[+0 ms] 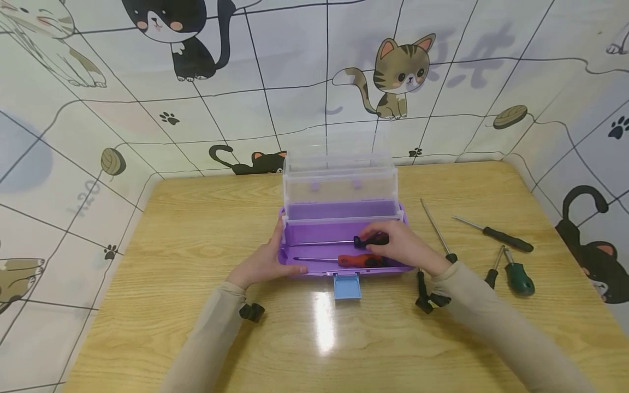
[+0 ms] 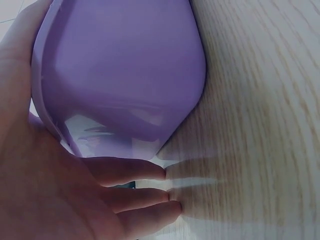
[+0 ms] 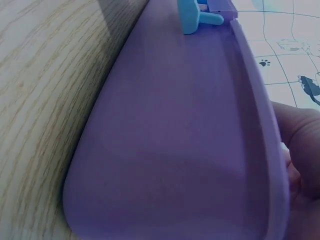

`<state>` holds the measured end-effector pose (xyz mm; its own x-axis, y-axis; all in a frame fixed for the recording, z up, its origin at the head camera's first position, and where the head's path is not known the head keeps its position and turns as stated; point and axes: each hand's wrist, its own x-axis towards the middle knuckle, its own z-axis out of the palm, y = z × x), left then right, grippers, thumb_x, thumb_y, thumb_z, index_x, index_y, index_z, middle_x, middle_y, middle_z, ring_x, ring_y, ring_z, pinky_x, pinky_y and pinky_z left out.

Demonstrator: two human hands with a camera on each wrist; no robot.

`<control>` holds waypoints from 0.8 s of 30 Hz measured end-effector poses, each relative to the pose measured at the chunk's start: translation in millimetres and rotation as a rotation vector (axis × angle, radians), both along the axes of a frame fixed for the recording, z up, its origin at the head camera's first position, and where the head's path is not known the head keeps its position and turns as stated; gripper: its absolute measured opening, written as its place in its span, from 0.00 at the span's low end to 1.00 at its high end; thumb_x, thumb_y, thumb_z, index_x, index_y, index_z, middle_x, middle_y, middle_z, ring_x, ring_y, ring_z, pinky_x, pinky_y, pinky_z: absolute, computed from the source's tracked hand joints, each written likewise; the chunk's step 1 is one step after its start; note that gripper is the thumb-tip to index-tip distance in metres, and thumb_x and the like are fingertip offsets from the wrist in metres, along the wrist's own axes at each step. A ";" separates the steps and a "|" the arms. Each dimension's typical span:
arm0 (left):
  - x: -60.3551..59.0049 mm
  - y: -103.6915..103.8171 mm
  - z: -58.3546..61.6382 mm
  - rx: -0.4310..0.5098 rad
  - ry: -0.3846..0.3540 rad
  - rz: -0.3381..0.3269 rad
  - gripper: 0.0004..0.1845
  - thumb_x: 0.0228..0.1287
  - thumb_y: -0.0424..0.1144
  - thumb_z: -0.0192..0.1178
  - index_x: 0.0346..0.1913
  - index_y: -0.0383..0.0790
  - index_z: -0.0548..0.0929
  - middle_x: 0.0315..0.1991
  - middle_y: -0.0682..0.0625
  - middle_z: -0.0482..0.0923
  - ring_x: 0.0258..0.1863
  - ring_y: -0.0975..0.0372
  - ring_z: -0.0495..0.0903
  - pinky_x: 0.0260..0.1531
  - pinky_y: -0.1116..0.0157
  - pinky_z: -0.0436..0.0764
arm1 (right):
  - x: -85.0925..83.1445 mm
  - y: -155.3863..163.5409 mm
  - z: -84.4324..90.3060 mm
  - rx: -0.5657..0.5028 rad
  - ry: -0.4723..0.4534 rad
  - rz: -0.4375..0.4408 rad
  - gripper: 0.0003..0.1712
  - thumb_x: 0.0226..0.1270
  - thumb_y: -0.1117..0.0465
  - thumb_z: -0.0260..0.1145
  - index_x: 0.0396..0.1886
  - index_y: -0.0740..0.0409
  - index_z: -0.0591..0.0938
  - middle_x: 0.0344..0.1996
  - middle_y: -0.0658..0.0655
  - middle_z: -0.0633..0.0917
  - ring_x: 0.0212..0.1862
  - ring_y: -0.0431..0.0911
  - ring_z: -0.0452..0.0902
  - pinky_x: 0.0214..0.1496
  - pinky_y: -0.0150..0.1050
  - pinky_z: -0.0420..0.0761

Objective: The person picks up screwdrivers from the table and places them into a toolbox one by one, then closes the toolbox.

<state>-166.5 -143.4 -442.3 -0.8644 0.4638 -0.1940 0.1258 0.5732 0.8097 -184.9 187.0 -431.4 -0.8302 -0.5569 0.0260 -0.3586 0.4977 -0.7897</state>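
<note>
Purple plastic, smooth and round-cornered, forms the toolbox (image 1: 344,232) at the middle of my wood-grain table (image 1: 196,229), clear trays raised behind. Two screwdrivers lie inside; my right hand (image 1: 400,245) grasps the black-handled one (image 1: 371,239). My left hand (image 1: 262,265) rests relaxed against the box's left end.
</note>
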 end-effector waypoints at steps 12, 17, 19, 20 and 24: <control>2.3 1.4 7.0 0.039 -0.010 -0.011 0.71 0.49 0.49 0.76 0.75 0.52 0.22 0.72 0.31 0.49 0.66 0.40 0.61 0.65 0.46 0.60 | 15.0 10.9 16.7 -0.060 -0.025 -0.051 0.12 0.59 0.71 0.69 0.43 0.65 0.84 0.40 0.57 0.86 0.43 0.47 0.81 0.45 0.43 0.80; 0.0 -0.6 0.2 0.039 -0.013 -0.002 0.73 0.47 0.53 0.76 0.74 0.57 0.21 0.73 0.33 0.49 0.66 0.43 0.62 0.65 0.49 0.61 | 18.9 16.8 19.0 -0.060 -0.009 -0.078 0.12 0.58 0.72 0.69 0.43 0.63 0.85 0.40 0.56 0.86 0.43 0.48 0.81 0.45 0.46 0.80; -0.5 -0.9 -0.6 0.041 -0.010 -0.007 0.73 0.47 0.52 0.76 0.74 0.57 0.21 0.73 0.34 0.49 0.67 0.44 0.62 0.65 0.49 0.60 | 20.1 18.9 20.1 -0.067 -0.013 -0.085 0.12 0.58 0.72 0.69 0.43 0.63 0.85 0.40 0.55 0.86 0.44 0.49 0.81 0.46 0.50 0.79; -0.5 -1.0 -0.7 0.043 -0.003 -0.011 0.73 0.47 0.52 0.76 0.74 0.56 0.21 0.73 0.33 0.49 0.67 0.43 0.62 0.65 0.49 0.60 | 20.4 20.1 20.3 -0.074 -0.013 -0.088 0.12 0.59 0.72 0.69 0.43 0.63 0.85 0.40 0.56 0.86 0.44 0.49 0.81 0.47 0.50 0.79; 0.2 -0.6 -0.1 0.036 0.004 -0.014 0.72 0.48 0.53 0.76 0.74 0.56 0.21 0.73 0.32 0.49 0.67 0.42 0.61 0.65 0.47 0.60 | 21.9 26.0 22.6 -0.103 -0.026 -0.107 0.11 0.62 0.70 0.68 0.44 0.63 0.85 0.40 0.54 0.86 0.44 0.46 0.81 0.47 0.43 0.79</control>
